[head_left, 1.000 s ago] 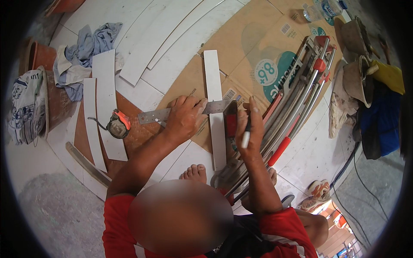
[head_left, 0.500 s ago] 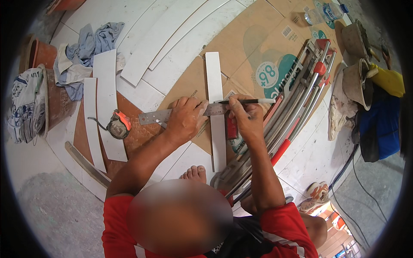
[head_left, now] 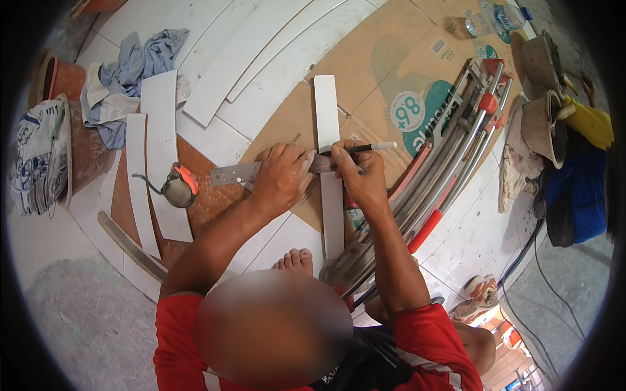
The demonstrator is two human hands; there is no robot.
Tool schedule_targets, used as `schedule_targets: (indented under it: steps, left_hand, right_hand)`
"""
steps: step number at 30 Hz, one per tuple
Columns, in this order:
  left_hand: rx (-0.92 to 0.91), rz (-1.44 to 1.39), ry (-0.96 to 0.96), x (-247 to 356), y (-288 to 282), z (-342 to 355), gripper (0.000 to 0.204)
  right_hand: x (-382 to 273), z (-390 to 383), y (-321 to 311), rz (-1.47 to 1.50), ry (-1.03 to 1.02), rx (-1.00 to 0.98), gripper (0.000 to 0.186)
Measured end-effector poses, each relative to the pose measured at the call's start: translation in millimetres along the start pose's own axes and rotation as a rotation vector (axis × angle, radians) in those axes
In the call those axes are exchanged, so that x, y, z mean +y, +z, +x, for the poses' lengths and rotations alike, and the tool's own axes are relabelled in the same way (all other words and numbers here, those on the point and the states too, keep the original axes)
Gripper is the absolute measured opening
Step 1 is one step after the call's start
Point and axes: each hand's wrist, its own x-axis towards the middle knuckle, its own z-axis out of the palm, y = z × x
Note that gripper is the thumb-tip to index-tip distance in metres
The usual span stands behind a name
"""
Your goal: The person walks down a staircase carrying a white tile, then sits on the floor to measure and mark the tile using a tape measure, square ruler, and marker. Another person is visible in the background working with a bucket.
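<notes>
Across a narrow white tile strip (head_left: 327,111) lies a metal ruler (head_left: 228,174) with holes near its left end. My left hand (head_left: 283,177) is closed over the ruler, pressing it against the strip's left side. In my closed right hand (head_left: 360,174) is a slim black pen (head_left: 383,146) with a white end pointing right. The pen's other end meets the ruler's upper edge over the strip, and my fingers partly hide it. Flat cardboard (head_left: 365,72) lies under the strip's upper part.
A tile cutter (head_left: 450,156) with metal rails lies right of my right hand. On the left are a tape measure (head_left: 179,188), cut tile strips (head_left: 163,143), cloths (head_left: 134,72) and a bucket (head_left: 91,156). Bottles (head_left: 495,19) and dirty pails (head_left: 542,127) stand at the right.
My right hand has moved left with the pen, along the ruler's edge across the tile strip. My left hand stays on the ruler.
</notes>
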Motion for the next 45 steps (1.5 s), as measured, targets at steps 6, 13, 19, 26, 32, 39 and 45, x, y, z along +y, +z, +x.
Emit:
schedule_targets:
  steps: [6, 13, 19, 26, 32, 39, 45]
  left_hand:
    - [0.022, -0.012, 0.023, -1, 0, 0, 0.045]
    - [0.019, -0.009, 0.018, -2, 1, 0, 0.045]
    - [0.004, 0.005, 0.024, -1, -2, 1, 0.045]
    - [-0.004, 0.007, 0.031, -1, -2, -1, 0.047]
    - [0.002, 0.009, 0.042, 4, 0, -2, 0.044]
    - [0.135, 0.139, 0.134, -5, -23, 5, 0.039]
    - [0.285, 0.071, -0.306, -57, -57, 30, 0.034]
  right_hand:
    - [-1, 1, 1, -0.003, -0.015, -0.005, 0.018]
    - [1, 2, 1, -0.03, -0.013, -0.015, 0.018]
    - [3, 3, -9, -0.084, -0.038, 0.026, 0.019]
    - [-11, -2, -30, -0.11, 0.02, 0.194, 0.021]
    - [-23, -18, -45, 0.144, -0.044, 0.317, 0.019]
    - [-52, -51, -73, 0.35, -0.259, 0.453, 0.02]
    - [-56, -64, -86, 0.324, -0.283, 0.431, 0.02]
